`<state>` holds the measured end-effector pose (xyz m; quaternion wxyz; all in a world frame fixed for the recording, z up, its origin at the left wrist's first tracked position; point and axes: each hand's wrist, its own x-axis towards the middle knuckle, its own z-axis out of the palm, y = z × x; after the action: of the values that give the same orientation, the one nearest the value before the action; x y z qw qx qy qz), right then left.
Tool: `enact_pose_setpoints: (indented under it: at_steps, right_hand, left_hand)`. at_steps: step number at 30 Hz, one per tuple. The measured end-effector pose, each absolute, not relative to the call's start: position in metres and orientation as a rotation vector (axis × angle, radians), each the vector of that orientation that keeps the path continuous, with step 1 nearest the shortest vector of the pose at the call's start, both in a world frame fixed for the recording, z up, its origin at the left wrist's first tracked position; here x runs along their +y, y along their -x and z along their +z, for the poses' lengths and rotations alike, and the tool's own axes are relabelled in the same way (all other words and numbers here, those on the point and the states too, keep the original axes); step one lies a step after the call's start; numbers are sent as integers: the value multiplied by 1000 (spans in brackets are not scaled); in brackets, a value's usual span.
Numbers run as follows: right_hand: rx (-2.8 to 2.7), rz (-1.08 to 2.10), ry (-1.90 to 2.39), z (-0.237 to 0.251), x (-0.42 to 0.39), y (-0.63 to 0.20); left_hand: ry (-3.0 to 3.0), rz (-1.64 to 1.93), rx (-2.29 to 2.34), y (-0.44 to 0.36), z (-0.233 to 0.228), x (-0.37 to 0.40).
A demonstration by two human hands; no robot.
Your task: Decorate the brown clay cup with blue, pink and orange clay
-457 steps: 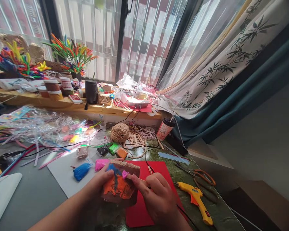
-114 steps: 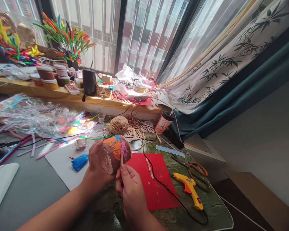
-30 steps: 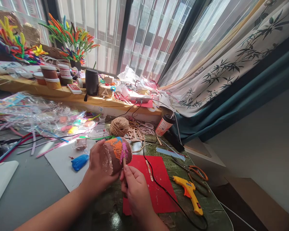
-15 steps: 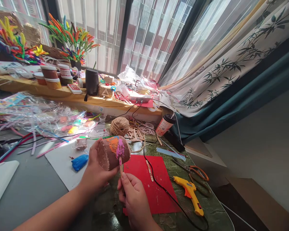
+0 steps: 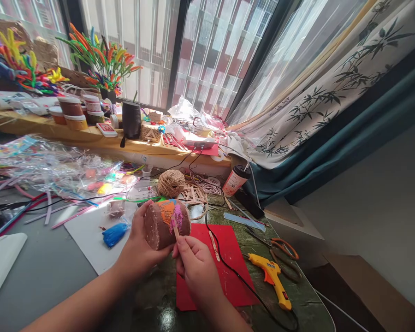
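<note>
Brown pot (image 5: 164, 223) now turned, base toward camera; stick (image 5: 174, 229) higher on pink patch.

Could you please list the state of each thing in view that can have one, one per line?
Left hand: gripping the brown block, lifted off the table.
Brown block: smeared with orange and pink clay.
Right hand: pinching a wooden stick.
Wooden stick: tip pressed against the pink clay.
Glue gun: lying on its side, corded.
Scissors: lying flat.
Twine ball: wound up.
</note>
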<state>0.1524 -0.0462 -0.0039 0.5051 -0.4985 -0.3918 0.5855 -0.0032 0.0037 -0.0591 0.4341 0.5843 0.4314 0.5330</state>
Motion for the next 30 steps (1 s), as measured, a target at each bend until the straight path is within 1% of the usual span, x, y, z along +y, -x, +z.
enact_pose_setpoints:
  at_steps: [7,12,20,26,30]
  right_hand:
    - [-988,1371,1298,-13,-49,-160]
    - [-978,1383,1311,-14,-51,-162]
    - [-893,1479,1261,-19,-59,-157]
    - [-874,1529,1238,-10,-71,-169]
    - [-896,1341,1213,7,-70,-191]
  left_hand:
    - [-1411,1257,1103,3,-57,4]
    - [-1319,1245,1037,0,-57,5]
    - [-1294,1289,1062,1,-63,8]
    - [-1141,1341,992,3,-53,15]
    - [-1179,1363,987,3,-52,14]
